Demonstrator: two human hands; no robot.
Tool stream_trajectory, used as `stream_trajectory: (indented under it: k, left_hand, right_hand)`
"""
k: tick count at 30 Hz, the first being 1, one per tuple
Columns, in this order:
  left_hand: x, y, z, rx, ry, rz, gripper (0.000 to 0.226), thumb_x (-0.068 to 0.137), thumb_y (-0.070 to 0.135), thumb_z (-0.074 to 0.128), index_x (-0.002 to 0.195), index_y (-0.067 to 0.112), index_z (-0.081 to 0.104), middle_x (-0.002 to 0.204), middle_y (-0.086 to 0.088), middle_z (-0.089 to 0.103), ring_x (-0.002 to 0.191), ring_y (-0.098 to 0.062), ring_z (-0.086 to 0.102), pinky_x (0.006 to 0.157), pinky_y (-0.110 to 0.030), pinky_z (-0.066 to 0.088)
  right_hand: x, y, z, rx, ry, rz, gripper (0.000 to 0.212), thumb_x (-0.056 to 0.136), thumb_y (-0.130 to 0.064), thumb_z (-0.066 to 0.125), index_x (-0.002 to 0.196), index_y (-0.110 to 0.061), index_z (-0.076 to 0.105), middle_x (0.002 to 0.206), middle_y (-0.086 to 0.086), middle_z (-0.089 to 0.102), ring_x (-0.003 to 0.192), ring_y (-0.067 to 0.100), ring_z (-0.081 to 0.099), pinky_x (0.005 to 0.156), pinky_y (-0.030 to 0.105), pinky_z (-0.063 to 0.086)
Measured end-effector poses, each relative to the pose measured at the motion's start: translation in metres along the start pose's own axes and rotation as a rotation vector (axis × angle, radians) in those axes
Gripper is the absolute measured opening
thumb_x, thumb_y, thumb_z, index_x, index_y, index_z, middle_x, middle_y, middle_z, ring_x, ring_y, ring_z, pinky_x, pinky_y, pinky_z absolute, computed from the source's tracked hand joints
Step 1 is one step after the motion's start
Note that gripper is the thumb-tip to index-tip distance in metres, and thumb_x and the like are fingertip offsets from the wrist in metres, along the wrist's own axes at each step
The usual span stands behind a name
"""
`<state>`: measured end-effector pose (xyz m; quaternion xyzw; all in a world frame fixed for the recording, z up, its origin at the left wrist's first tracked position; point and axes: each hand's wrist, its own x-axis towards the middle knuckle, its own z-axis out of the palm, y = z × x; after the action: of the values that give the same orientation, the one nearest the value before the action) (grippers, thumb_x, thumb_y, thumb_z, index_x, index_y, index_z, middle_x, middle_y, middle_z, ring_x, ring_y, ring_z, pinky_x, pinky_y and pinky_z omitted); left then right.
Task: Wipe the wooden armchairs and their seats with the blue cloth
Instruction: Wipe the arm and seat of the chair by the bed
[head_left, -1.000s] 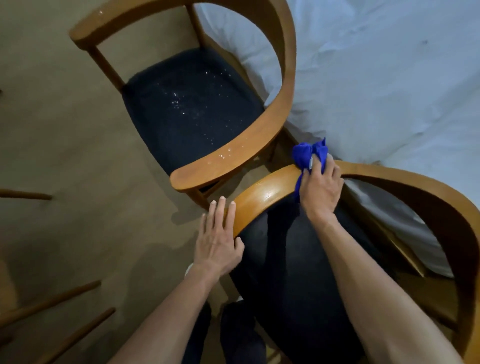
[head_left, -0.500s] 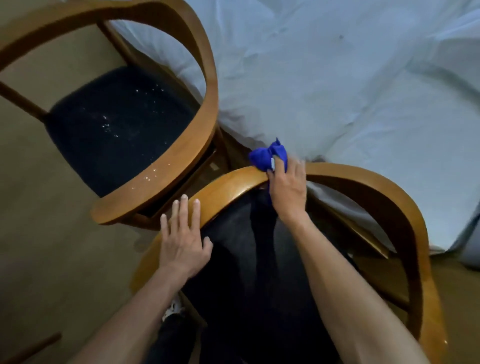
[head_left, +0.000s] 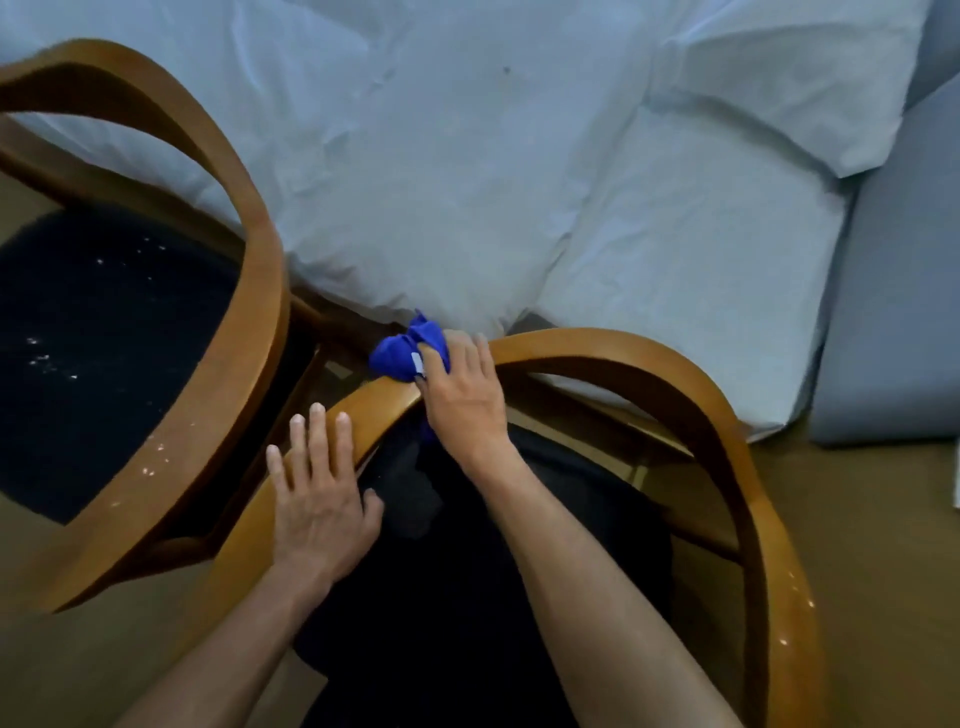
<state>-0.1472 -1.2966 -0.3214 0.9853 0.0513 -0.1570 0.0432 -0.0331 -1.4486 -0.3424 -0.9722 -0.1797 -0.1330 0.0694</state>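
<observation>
the right hand gripped the bunched blue cloth against the curved top rail of the near armchair, at about twelve o'clock of its dark seat. the left hand lay flat, fingers straight, on the rail near ten o'clock. the cloth looked soft and light, best held wadded; the lacquered rail seemed slick. the second armchair stood at nine o'clock, speckled.
</observation>
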Motion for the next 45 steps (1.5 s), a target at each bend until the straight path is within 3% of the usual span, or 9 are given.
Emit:
stream_trajectory:
  k: [4,9,15,21,28,30,35,43,45]
  left_hand:
    - [0.033,0.023,-0.006,0.047,0.017,0.138,0.087,0.073,0.042,0.038,0.148,0.0,0.023,0.154,-0.027,0.017,0.141,-0.044,0.017,0.106,-0.068,0.018]
    - [0.07,0.077,-0.017,0.097,-0.006,0.287,0.087,0.079,0.042,0.053,0.15,0.003,0.019,0.156,-0.023,0.013,0.144,-0.041,0.012,0.105,-0.071,0.015]
    - [0.093,0.163,-0.029,0.036,0.022,0.443,0.095,0.079,0.041,0.056,0.15,0.002,0.005,0.156,-0.026,0.008,0.142,-0.046,0.011,0.105,-0.073,0.018]
    - [0.095,0.247,-0.041,0.106,0.125,0.683,0.092,0.081,0.045,0.048,0.152,0.011,0.0,0.158,-0.021,-0.003,0.144,-0.045,-0.002,0.106,-0.072,0.005]
    - [0.078,0.301,-0.038,0.273,0.121,0.79,0.1,0.073,0.044,0.058,0.153,0.015,0.007,0.159,-0.018,0.001,0.143,-0.047,-0.004,0.103,-0.075,0.002]
    - [0.078,0.301,-0.039,0.317,0.114,0.781,0.103,0.073,0.048,0.06,0.153,0.017,0.001,0.159,-0.018,-0.006,0.142,-0.047,-0.01,0.103,-0.076,0.001]
    - [0.069,0.313,-0.039,0.418,0.111,0.934,0.099,0.077,0.047,0.057,0.153,0.022,0.0,0.16,-0.013,-0.006,0.142,-0.046,-0.012,0.106,-0.071,-0.005]
    - [0.044,0.334,-0.027,0.547,0.067,1.041,0.093,0.085,0.053,0.049,0.151,0.028,-0.01,0.157,-0.014,-0.02,0.138,-0.048,-0.024,0.106,-0.069,-0.01]
    - [0.044,0.333,-0.027,0.581,0.069,1.051,0.093,0.085,0.054,0.049,0.151,0.029,-0.012,0.157,-0.014,-0.022,0.138,-0.048,-0.024,0.106,-0.069,-0.009]
  right_hand:
    - [-0.001,0.088,-0.026,-0.185,0.031,0.19,0.029,0.091,-0.017,0.057,0.118,-0.007,0.059,0.118,0.02,0.057,0.114,0.035,0.052,0.109,0.051,0.032]
    - [-0.029,0.147,-0.075,-0.005,0.121,0.532,0.035,0.094,-0.025,0.048,0.124,-0.007,0.053,0.123,0.016,0.052,0.11,0.029,0.051,0.097,0.041,0.044]
    - [-0.147,0.209,-0.091,0.087,0.058,1.184,0.04,0.098,-0.027,0.045,0.129,-0.002,0.048,0.123,0.022,0.049,0.111,0.036,0.051,0.096,0.043,0.042]
    - [-0.151,0.207,-0.086,0.07,0.121,1.29,0.033,0.095,-0.02,0.051,0.117,0.005,0.054,0.12,0.03,0.052,0.109,0.045,0.051,0.095,0.046,0.039]
    - [-0.118,0.206,-0.084,0.04,0.129,0.975,0.04,0.091,-0.02,0.056,0.122,0.004,0.055,0.139,0.029,0.043,0.126,0.04,0.045,0.106,0.048,0.039]
    - [-0.155,0.218,-0.087,0.057,0.026,1.112,0.038,0.09,-0.016,0.058,0.121,0.006,0.055,0.145,0.028,0.036,0.132,0.039,0.04,0.111,0.046,0.031]
    - [-0.26,0.199,-0.095,-0.155,0.038,1.312,0.041,0.083,-0.003,0.067,0.12,0.012,0.056,0.133,0.031,0.049,0.121,0.041,0.052,0.098,0.048,0.046]
    - [-0.322,0.124,-0.139,-0.096,0.141,1.738,0.045,0.092,-0.014,0.056,0.132,0.005,0.047,0.137,0.026,0.046,0.124,0.038,0.046,0.1,0.049,0.042]
    - [-0.296,0.142,-0.13,-0.11,0.172,1.664,0.048,0.095,-0.027,0.049,0.136,-0.001,0.046,0.138,0.022,0.047,0.126,0.035,0.046,0.1,0.049,0.042]
